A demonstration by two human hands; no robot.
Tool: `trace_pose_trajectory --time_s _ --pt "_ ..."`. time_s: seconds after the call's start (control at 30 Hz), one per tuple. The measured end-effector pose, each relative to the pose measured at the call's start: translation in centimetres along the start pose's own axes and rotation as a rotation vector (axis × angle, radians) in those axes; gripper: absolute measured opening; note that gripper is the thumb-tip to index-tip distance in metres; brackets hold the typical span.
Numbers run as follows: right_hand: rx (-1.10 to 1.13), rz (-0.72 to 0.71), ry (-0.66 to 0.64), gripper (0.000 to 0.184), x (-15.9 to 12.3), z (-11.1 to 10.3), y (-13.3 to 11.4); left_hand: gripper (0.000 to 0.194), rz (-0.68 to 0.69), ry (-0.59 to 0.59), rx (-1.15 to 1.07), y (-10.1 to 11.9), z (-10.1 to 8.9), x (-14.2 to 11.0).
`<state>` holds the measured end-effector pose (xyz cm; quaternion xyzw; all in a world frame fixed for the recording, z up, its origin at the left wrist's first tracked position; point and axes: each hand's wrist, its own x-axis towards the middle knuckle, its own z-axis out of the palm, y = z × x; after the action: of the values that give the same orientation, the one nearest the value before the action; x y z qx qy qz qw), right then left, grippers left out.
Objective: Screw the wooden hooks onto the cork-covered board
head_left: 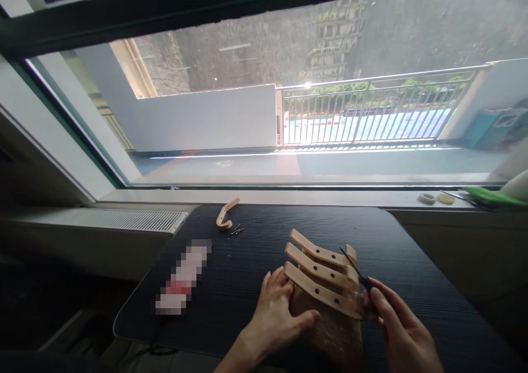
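A brown wooden board [330, 337] with three pale, curved wooden hooks [322, 270] across it is on the dark table, in front of me. Each hook has dark round holes along its length. My left hand [274, 307] holds the board's left side, with the thumb laid over its face. Between the fingers of my right hand [402, 321] is a thin screwdriver [364, 280] with a black handle. Its shaft points up and left, passing over the upper hooks near their right ends. Whether its tip touches a hook I cannot tell.
A loose wooden hook [225, 217] lies near the table's far edge, beside several small screws [236, 230]. A blurred-out pale strip [183, 278] is at the left. On the windowsill [289, 198] sit tape rolls [426, 198] and a green cloth-like item [495, 197].
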<state>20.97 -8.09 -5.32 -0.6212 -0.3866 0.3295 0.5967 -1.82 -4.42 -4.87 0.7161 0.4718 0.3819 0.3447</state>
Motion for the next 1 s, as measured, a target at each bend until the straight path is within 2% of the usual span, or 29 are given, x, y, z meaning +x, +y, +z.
trace_pose_trajectory --time_s 0.1,0.2,0.27,0.33,0.4,0.47,0.57,0.67,0.77,0.9,1.0 --pt "0.122 -0.043 0.072 0.046 0.4 1.6 -0.1 0.045 -0.077 -0.095 -0.061 0.8 1.0 0.0" --pt "0.165 -0.133 0.057 0.046 1.8 3.2 -2.3 0.035 -0.250 -0.065 -0.326 0.6 1.3 0.6" --pt "0.200 -0.178 -0.006 0.044 2.7 4.2 -4.1 0.035 -0.349 -0.006 -0.619 0.1 1.3 1.4" --pt "0.217 -0.225 -0.095 0.041 3.1 5.1 -5.6 0.041 -0.373 0.078 -0.917 -0.4 1.1 2.5" --pt "0.188 -0.272 -0.186 0.038 3.3 5.7 -6.6 0.048 -0.381 0.113 -1.083 -0.6 0.7 3.7" --pt "0.122 -0.299 -0.221 0.038 3.2 5.9 -7.0 0.053 -0.358 0.158 -1.110 -0.8 -0.1 4.9" --pt "0.021 -0.298 -0.169 0.041 3.0 5.8 -6.4 0.060 -0.266 0.257 -1.013 -1.2 -1.7 6.6" --pt "-0.060 -0.335 -0.138 0.040 3.5 6.0 -5.0 0.063 -0.247 0.257 -0.959 -2.0 -3.1 8.2" --pt "-0.152 -0.407 -0.214 0.036 5.4 7.0 -3.9 0.063 -0.206 0.252 -1.010 -2.8 -4.0 9.3" --pt "-0.216 -0.600 -0.207 0.030 8.3 9.3 -3.2 0.055 -0.149 0.304 -0.977 -4.3 -4.6 9.7" --pt "-0.225 -0.814 -0.197 0.021 8.8 10.7 -2.6 0.050 -0.150 0.412 -0.914 -5.5 -4.7 9.4"
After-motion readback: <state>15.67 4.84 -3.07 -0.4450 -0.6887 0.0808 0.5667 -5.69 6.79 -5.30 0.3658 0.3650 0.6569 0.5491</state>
